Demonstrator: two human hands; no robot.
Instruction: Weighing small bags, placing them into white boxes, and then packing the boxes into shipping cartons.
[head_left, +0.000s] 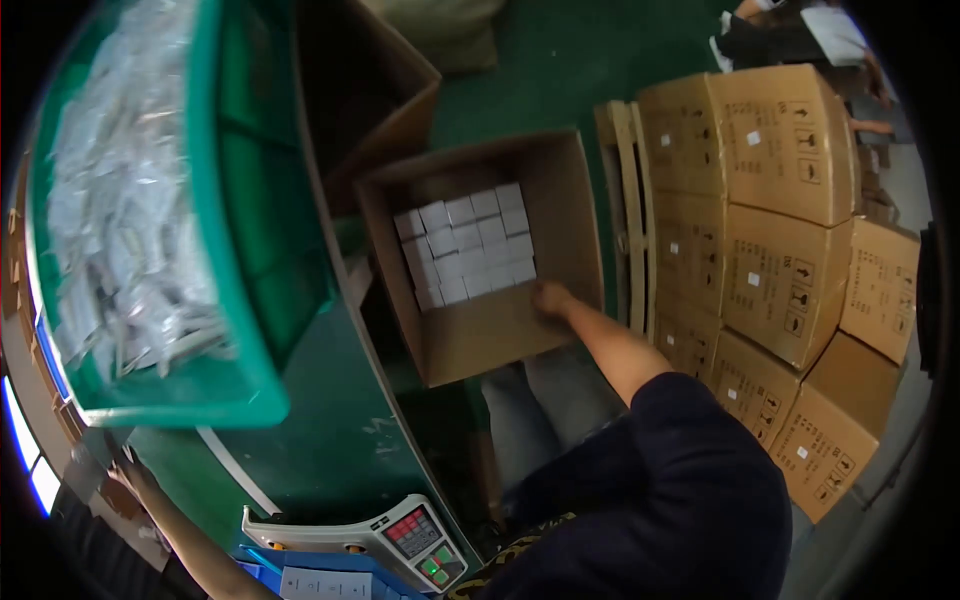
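Note:
My right hand point(549, 298) reaches down into an open cardboard carton point(480, 340), beside the near right corner of the packed small white boxes point(465, 245). The boxes lie in rows against the carton's far left part, and bare cardboard shows along the near and right sides. The fingers of this hand point down and are too blurred to make out. At the lower left my left hand point(127, 468) is stretched out past the green bin's near corner. Its fingers are dark and unclear, and a blurred greyish shape lies next to them.
A green bin point(265, 390) full of clear plastic packets stands on the green table point(330, 440). A scale point(400, 545) sits near the table's edge, above a blue tray. Stacked cartons point(785, 270) and a wooden pallet point(637, 220) are at right; another open carton point(405, 120) stands behind.

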